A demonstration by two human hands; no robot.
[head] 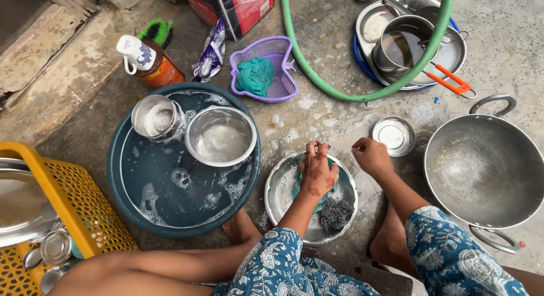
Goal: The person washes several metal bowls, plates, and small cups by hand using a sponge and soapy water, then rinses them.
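On the wet concrete floor between your knees, your left hand [318,172] presses flat, fingers spread, on a teal cloth [297,185] inside a steel plate [281,197], beside a dark scouring pad [335,213]. Your right hand [371,156] hovers loosely curled just off the plate's rim, holding nothing, near a small steel lid [394,135]. A soapy blue tub [170,211] sits to the left, a large steel wok [486,171] to the right.

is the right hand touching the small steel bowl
Apart. The head view shows bare wet floor between the right hand and the small steel bowl.
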